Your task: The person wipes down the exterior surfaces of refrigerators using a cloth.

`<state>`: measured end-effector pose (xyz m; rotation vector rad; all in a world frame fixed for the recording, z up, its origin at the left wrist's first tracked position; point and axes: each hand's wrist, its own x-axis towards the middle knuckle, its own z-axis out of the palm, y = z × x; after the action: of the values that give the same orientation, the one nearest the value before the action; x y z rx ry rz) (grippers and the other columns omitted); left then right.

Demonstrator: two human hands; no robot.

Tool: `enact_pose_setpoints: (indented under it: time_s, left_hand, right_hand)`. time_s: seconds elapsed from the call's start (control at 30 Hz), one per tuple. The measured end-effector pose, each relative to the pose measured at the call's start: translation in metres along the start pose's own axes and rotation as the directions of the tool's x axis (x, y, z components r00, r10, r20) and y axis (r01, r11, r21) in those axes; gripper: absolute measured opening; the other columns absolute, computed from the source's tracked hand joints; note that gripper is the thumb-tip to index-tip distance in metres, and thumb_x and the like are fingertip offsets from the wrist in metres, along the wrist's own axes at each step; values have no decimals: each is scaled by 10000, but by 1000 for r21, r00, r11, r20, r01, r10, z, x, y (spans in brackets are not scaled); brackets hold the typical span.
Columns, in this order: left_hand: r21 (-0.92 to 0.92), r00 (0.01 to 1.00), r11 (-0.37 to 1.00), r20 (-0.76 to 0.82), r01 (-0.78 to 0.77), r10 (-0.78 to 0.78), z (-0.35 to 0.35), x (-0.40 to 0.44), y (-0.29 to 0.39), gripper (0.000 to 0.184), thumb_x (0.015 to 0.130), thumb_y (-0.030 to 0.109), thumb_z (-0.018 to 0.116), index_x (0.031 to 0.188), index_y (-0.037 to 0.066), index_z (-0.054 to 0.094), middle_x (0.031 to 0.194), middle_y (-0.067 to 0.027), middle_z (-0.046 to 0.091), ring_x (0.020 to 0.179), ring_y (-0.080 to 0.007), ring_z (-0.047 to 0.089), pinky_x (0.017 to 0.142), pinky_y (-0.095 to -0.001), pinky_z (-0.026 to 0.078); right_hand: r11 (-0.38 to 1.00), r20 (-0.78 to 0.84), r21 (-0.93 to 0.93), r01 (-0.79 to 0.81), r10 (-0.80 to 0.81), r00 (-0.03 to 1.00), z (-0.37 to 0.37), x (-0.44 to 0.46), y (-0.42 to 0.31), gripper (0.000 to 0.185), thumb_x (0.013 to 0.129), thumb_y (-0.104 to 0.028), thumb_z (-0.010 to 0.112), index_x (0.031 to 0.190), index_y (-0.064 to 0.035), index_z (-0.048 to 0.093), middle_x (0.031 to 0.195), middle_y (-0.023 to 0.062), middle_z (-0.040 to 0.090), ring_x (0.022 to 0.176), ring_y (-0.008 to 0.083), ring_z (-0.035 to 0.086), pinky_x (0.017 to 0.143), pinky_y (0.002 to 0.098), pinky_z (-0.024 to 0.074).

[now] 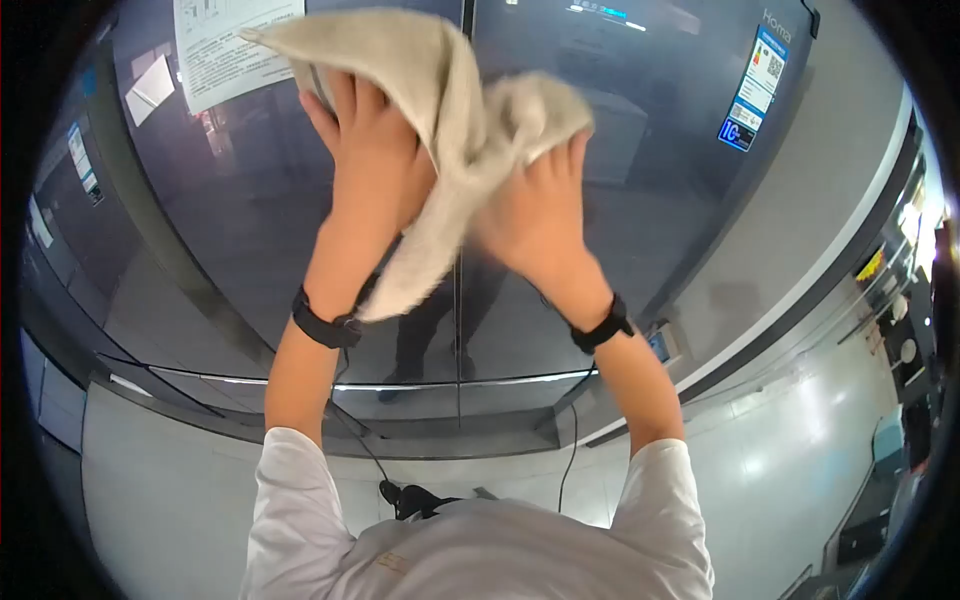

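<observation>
A beige cloth (410,50) is draped and bunched between my two hands in front of a dark glossy refrigerator door (640,200). My left hand (370,160) is closed on the cloth's left part, and the fabric covers some of its fingertips. My right hand (540,205) grips the bunched right part, slightly smeared by motion. One long corner of the cloth hangs down between my wrists, and another points to the upper left. Whether the cloth touches the door is hard to make out.
A printed sheet (240,60) is on the left door, with a small white paper (150,90) beside it. A blue label (755,90) sticks to the right door. Thin black cables (572,450) run from my wristbands. Pale floor (170,490) lies below.
</observation>
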<state>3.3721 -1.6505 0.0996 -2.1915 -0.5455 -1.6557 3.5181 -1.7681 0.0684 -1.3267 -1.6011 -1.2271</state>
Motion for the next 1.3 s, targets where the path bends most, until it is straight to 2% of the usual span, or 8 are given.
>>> enact_pose_setpoints:
  time_s: [0.23,0.43,0.53,0.73,0.83,1.0,1.13,1.3]
  left_hand:
    - [42,910,997,408,58,-70,10,-58,2,825,904,492,593,1528,40,299,1580,-299,186,1459,-555,-13,1115,-705,-97]
    - [116,994,993,107,8,-21,34,30,49,802,859,392,622,1495,-1,331,1533,-354,196,1419,-616,-55,1052,-757,-148]
    - [106,989,992,139,-74,58,35,19,53,858,838,404,645,1511,0,299,1548,-337,168,1430,-598,-43,1067,-756,-130]
    - [78,936,969,286,-236,205,45,-21,69,781,847,378,636,1468,-12,366,1472,-335,310,1337,-559,208,1063,-707,30]
    - [85,947,978,280,-188,158,44,10,78,742,870,364,603,1472,-1,369,1468,-331,327,1349,-564,214,1067,-728,21]
    - [210,959,945,186,-250,213,36,105,96,576,917,378,566,1383,41,532,1494,-290,338,1436,-541,126,1091,-748,-50]
    - [274,933,901,-33,-336,358,47,107,100,506,861,308,614,1280,24,609,1407,-279,436,1395,-530,230,1106,-731,48]
    - [193,931,914,147,-358,333,45,50,95,428,826,335,646,1136,44,704,1301,-218,534,1297,-449,406,1091,-682,203]
  right_hand:
    - [987,69,-79,-140,146,987,-54,-51,63,703,753,-220,677,1358,78,480,1364,325,435,1320,533,373,1147,667,204]
    - [977,-199,-131,-170,142,970,-79,16,114,725,751,-171,643,1404,61,430,1374,319,430,1332,517,363,1163,629,207]
    - [954,-218,-208,-215,169,961,-66,-18,123,685,781,-172,630,1407,37,445,1374,316,441,1327,513,370,1160,626,207]
    - [914,-192,238,-329,376,907,-102,-69,134,486,797,-144,589,1230,74,557,1262,349,516,1204,545,453,1083,565,348]
    - [919,-190,32,-393,392,900,-108,-32,165,367,811,-165,577,1087,76,593,1134,334,577,1115,536,491,1018,553,396]
    - [982,-462,-118,-146,76,884,-123,57,182,289,809,-177,584,978,52,629,1048,318,598,1051,515,512,1003,574,388]
    - [983,-237,-135,-127,92,967,-112,22,174,388,853,-233,579,1115,46,642,1268,318,548,1232,513,462,1126,576,306]
    - [976,31,-87,-202,205,978,-131,-57,174,509,894,-277,589,1317,3,547,1376,278,498,1312,476,413,1131,520,325]
